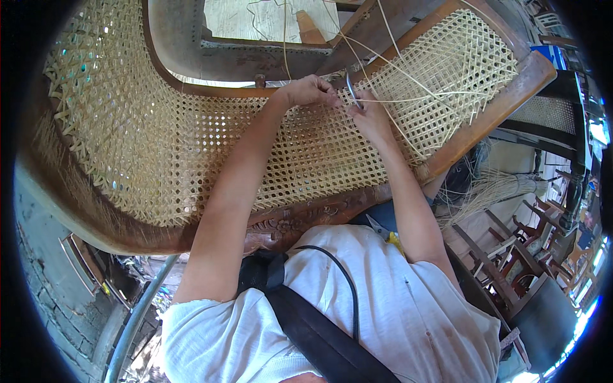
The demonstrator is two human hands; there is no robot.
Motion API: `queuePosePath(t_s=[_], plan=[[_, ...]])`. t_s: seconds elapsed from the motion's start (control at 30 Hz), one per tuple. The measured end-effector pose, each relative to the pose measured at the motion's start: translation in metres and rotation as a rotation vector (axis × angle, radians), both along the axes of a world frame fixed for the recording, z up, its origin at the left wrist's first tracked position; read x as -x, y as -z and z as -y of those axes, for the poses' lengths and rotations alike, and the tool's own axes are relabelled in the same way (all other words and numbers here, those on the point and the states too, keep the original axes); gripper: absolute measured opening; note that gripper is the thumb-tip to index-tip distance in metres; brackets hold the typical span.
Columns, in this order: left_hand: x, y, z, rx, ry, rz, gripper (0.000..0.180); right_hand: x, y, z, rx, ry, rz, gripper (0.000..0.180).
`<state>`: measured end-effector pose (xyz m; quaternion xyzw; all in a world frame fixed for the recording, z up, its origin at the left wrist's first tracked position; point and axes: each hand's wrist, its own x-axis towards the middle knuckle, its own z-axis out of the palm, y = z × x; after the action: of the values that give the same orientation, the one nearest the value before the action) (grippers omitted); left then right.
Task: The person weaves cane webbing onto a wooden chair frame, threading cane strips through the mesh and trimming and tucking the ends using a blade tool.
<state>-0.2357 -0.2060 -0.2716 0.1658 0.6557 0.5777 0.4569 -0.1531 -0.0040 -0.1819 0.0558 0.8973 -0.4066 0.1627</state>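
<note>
Woven cane mesh fills a long, curved brown wooden frame that lies across in front of me. At the far edge of the mesh, my left hand is closed, its fingertips pinched on a thin cane strand at the weave. Just to its right, my right hand is closed round a shiny metal tool with a narrow, slightly curved blade pointing away from me. Its handle is hidden in the fingers. A pale loose cane strand runs rightward from beside the right hand over the mesh.
More loose strands rise beyond my hands. A second wooden frame part with small holes stands behind. At right lie a bundle of cane and stacked wooden chair parts. A metal pipe is at lower left.
</note>
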Motion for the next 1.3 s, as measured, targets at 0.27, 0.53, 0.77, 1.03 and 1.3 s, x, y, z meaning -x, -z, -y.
queuePosePath(t_s=[0.27, 0.53, 0.77, 1.03, 1.3], plan=[[0.005, -0.009, 0.011, 0.222, 0.018, 0.001, 0.020, -0.005, -0.031, 0.017, -0.427, -0.387, 0.210, 0.024], [0.009, -0.015, 0.008, 0.336, 0.083, -0.071, 0.020, 0.014, -0.054, 0.044, -0.573, -0.428, 0.291, 0.024], [0.012, -0.025, 0.002, 0.354, 0.181, -0.090, 0.019, -0.012, -0.022, 0.044, -0.547, -0.370, 0.193, 0.021], [0.009, -0.025, 0.004, 0.332, 0.162, -0.420, 0.025, 0.004, -0.024, 0.021, -0.337, -0.310, 0.364, 0.030], [-0.013, -0.032, -0.002, 0.409, 0.115, -0.496, 0.023, 0.003, -0.023, 0.023, -0.323, -0.160, 0.347, 0.042]])
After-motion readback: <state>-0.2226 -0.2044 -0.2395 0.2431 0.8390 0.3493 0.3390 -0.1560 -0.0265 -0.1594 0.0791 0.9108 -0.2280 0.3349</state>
